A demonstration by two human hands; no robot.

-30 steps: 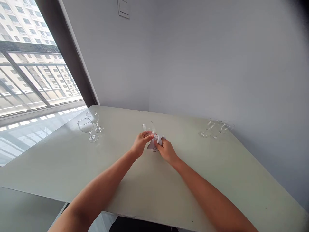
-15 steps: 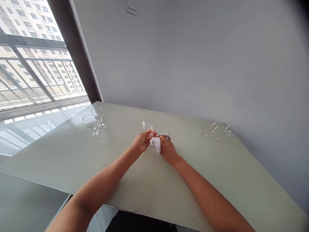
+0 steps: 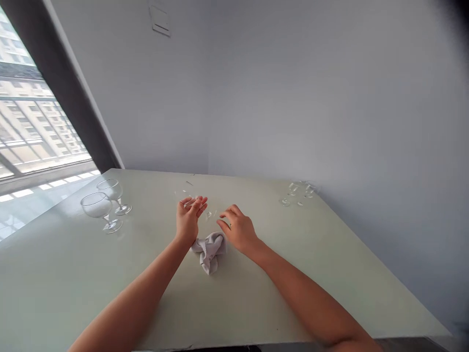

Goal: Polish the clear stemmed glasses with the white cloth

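My left hand is closed around a clear stemmed glass, which shows only as faint outlines and glints by the fingertips. Just to the right of the glass, my right hand has its fingers curved and apart, with nothing visible in them. A crumpled light grey cloth lies on the table below and between the hands, close to my left wrist.
Two wine glasses stand upright at the left, one in front of the other. More clear glasses are at the right back of the pale table. Walls border the far and right sides; a window is at left.
The cloth has left my right hand and now lies on the table. My right hand has opened. The view has turned to the right, shifting the glasses leftward in the picture.
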